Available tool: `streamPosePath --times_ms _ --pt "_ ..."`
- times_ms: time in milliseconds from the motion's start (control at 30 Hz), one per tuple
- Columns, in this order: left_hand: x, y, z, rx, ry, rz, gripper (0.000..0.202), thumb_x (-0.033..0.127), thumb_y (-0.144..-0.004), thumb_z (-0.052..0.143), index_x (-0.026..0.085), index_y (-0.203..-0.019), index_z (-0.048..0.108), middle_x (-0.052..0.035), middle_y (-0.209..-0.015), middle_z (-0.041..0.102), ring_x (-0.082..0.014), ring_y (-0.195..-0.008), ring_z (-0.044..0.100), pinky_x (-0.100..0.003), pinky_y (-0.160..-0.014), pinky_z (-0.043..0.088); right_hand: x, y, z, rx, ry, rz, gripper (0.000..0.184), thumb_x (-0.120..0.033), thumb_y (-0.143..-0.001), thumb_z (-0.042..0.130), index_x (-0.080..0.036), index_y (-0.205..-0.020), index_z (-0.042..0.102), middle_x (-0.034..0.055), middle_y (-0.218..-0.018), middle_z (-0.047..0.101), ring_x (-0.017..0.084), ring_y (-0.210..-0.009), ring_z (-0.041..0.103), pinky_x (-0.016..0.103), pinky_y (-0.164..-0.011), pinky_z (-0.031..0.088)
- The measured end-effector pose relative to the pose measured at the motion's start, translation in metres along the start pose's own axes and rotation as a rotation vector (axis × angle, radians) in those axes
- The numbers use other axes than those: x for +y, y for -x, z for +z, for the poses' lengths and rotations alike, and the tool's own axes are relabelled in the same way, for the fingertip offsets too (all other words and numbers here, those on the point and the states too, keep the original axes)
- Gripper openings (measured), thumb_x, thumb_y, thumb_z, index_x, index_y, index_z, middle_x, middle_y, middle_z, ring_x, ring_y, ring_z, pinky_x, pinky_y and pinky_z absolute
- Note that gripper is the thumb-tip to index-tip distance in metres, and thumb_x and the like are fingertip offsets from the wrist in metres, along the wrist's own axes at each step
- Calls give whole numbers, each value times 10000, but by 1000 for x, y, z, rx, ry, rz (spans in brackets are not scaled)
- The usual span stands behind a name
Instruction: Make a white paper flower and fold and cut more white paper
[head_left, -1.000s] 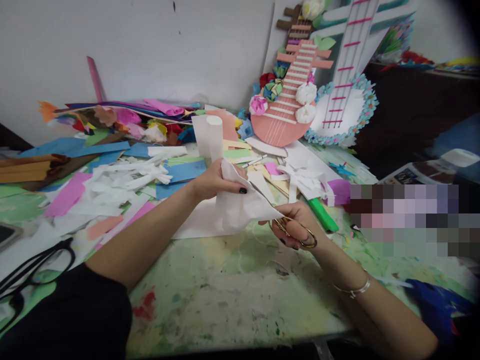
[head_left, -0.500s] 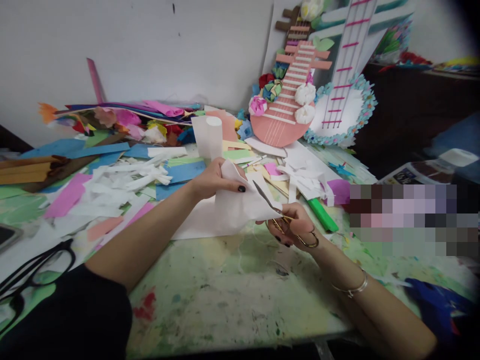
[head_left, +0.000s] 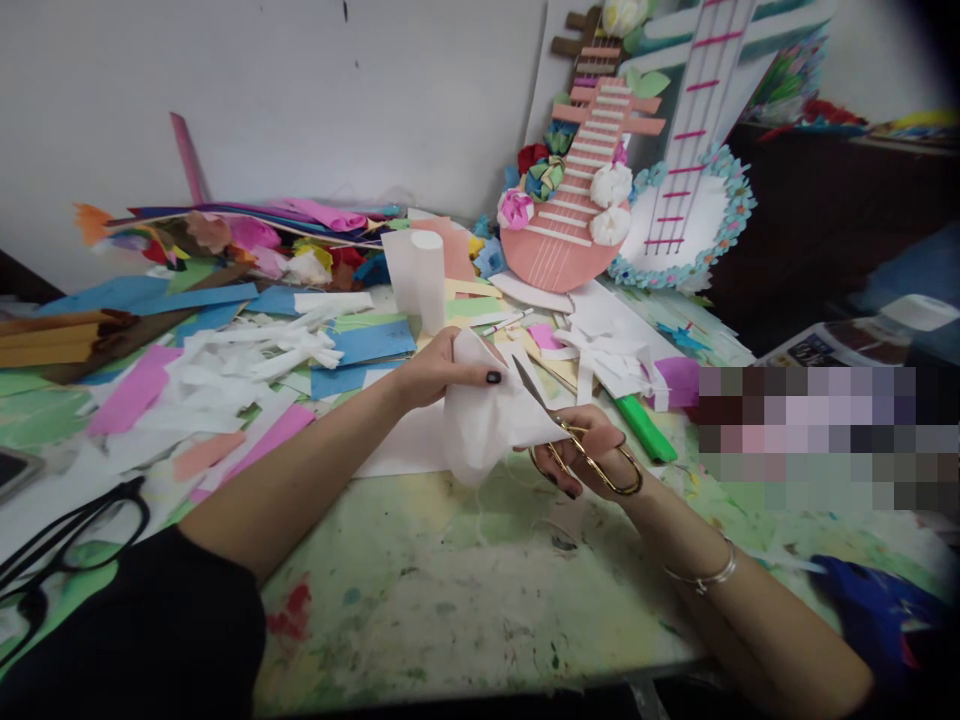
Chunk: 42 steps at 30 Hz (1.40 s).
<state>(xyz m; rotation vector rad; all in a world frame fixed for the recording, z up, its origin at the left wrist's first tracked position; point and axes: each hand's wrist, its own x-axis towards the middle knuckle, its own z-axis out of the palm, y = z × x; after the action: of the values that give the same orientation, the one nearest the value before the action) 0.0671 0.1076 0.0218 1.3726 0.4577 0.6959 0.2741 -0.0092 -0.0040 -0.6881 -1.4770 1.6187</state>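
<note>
My left hand [head_left: 450, 372] pinches a sheet of white paper [head_left: 480, 430], its thumb lying on top. The sheet bends and hangs down over the table. In my right hand [head_left: 589, 450] is a pair of scissors [head_left: 536, 385] with gold handles, fingers through the loops. Its blades point up and left along the paper's right side, and part of the sheet covers the lower blade. Another flat white sheet [head_left: 401, 440] lies on the table beneath the held one. A white rolled paper [head_left: 427, 280] stands upright just behind my left hand.
White strips [head_left: 247, 350] and coloured paper pieces lie at the left, by black glasses [head_left: 82, 540]. Paper instruments [head_left: 562, 220] lean on the wall at the back. A green roll [head_left: 645, 428] lies right of the scissors, and a capped bottle [head_left: 862, 345] stands further right.
My left hand has moved slightly right and down. The held paper has bunched and now droops lower in front. The scissors have shifted slightly, with the handles spread a little wider.
</note>
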Motion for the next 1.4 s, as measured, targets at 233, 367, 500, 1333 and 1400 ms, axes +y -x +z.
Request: streamPosePath --times_ms 233,367,500,1333,1400 --pt "5 -1 -5 53 -54 57 282 211 -510 868 157 -764 760 -30 -686 701 -102 -561 618 -161 -476 461 1 1 -6 -27 62 -9 808 -828 -723 455 -106 -996 695 -13 -553 530 64 -348 413 214 -366 367" --pt "9 -1 -5 89 -71 62 259 232 -512 862 141 -727 750 -26 -645 684 -99 -540 607 -158 -460 454 3 3 -10 -77 91 -22 744 -777 -781 452 -118 -1033 688 -1 -590 548 68 -377 442 207 -379 357" --pt "10 -2 -3 126 -70 11 240 239 -491 863 113 -632 715 -25 -576 661 -104 -493 586 -177 -433 454 2 3 -10 -78 81 -38 717 -758 -793 464 -119 -1035 681 -16 -563 521 74 -384 441 213 -390 368" --pt "13 -4 -3 331 -266 45 658 220 -557 829 178 -1185 638 81 -497 528 -59 -386 466 -168 -396 392 -4 0 -3 37 49 -31 575 -736 -754 556 -162 -729 549 -45 -549 474 66 -365 417 223 -369 324" --pt "13 -4 -3 353 -293 55 646 212 -568 824 190 -1186 639 89 -469 503 -53 -373 442 -161 -386 371 -5 0 -2 51 57 -19 575 -737 -765 540 -164 -724 538 -44 -550 477 66 -363 417 224 -368 326"
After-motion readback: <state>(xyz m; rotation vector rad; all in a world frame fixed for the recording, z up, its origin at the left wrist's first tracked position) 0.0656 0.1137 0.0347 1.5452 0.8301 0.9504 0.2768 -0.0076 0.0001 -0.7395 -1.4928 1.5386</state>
